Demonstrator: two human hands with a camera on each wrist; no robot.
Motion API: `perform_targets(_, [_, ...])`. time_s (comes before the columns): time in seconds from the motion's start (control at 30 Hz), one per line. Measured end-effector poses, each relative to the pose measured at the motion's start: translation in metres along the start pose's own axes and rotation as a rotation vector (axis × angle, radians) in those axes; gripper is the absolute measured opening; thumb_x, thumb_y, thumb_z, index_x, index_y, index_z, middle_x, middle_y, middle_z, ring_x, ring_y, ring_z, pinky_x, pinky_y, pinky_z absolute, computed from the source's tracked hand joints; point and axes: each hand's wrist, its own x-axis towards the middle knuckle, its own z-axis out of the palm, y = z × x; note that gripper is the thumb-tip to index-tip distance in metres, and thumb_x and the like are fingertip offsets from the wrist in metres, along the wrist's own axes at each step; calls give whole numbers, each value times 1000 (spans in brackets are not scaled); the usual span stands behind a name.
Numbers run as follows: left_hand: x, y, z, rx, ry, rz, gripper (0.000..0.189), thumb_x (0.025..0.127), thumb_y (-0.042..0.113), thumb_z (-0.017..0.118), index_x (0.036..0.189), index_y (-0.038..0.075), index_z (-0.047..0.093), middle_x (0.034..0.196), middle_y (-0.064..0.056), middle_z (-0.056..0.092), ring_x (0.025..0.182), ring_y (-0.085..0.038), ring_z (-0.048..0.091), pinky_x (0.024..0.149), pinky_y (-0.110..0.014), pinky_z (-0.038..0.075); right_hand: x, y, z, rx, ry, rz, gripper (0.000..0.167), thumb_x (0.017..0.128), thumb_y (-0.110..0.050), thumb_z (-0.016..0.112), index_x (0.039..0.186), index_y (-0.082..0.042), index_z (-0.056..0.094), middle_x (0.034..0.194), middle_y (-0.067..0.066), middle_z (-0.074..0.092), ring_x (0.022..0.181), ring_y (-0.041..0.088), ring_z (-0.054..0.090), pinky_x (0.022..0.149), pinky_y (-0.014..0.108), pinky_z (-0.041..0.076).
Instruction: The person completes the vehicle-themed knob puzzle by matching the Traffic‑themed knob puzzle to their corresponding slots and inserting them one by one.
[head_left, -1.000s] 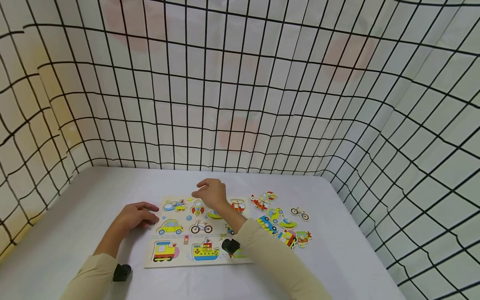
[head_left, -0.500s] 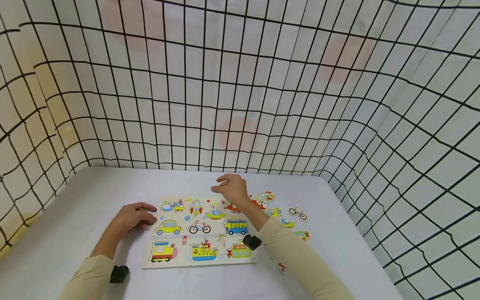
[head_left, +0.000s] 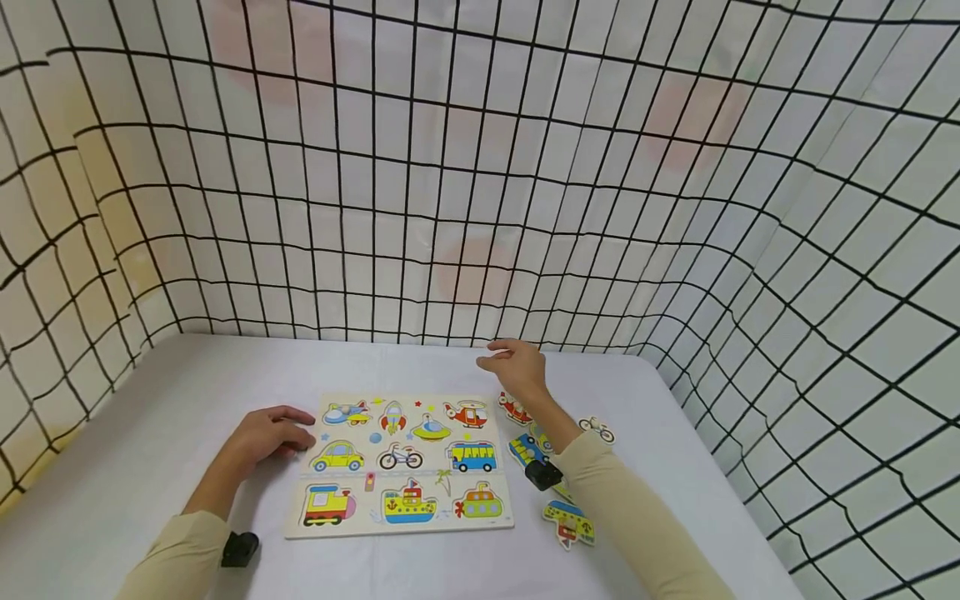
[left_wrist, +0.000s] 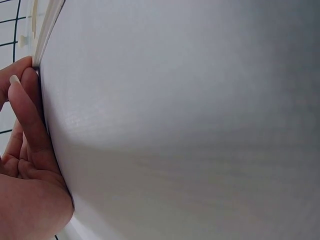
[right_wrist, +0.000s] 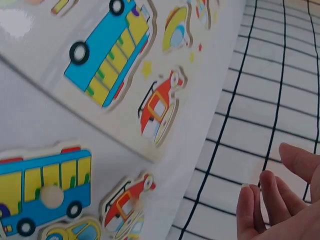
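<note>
A pale puzzle board (head_left: pixel 368 510) printed with vehicles lies flat on the white table. My left hand (head_left: pixel 266 433) rests on the table at its left side, relaxed fingertips right at the board's edge. My right hand (head_left: pixel 519 367) hovers beyond the board's far right corner, loosely bent fingers holding nothing. Under and beside that arm lie loose knobbed pieces: a red helicopter piece (head_left: pixel 512 408), a blue and yellow bus piece (right_wrist: pixel 30 180), a yellow car piece (right_wrist: pixel 70 231) and a ship piece (head_left: pixel 568 521). The right sleeve hides other pieces.
A bicycle piece (head_left: pixel 597 429) lies farther right, beyond the right forearm. White walls with a black grid (head_left: pixel 420 208) enclose the table at the back and sides. A small black camera (head_left: pixel 240 549) sits at the left wrist, another (head_left: pixel 542 473) at the right.
My right hand has swept rightward from above the board's far edge to near the loose pieces, uncovering the board's right-hand pictures. My left hand stays in place.
</note>
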Motion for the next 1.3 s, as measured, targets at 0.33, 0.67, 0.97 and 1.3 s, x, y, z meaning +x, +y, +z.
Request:
perform_targets(0.33, [-1,-1,2,-11,11,-2,49,81,17,77,126,1,65,89,-8,71,73,-23,59,67,-31,48,11,44,-22,-12,82,94,33,86,-23,80,115,-8,75,103,13,77,88,28,69,63,28,50])
perform_targets(0.67, [-2,-1,2,-16,21,-9,48,81,17,77,125,1,66,93,-10,72,74,-24,59,67,-30,49,9,75,-22,-89,110,180,31,87,-16,78,115,-3,75,102,15,76,90,30,67,79,39,54])
perform_targets(0.97, [-2,1,3,-16,27,-2,49,80,17,78,125,1,66,89,-8,73,73,-24,60,67,-30,50,7,97,-21,-129,96,220,28,88,-15,76,113,-2,76,106,16,76,106,35,62,93,47,46])
perform_targets(1.3, [-3,0,3,-21,29,7,48,80,17,77,124,1,66,89,-8,72,71,-23,60,66,-30,50,9,109,-17,-128,101,218,24,88,-14,76,109,-3,77,108,14,76,108,33,61,92,46,47])
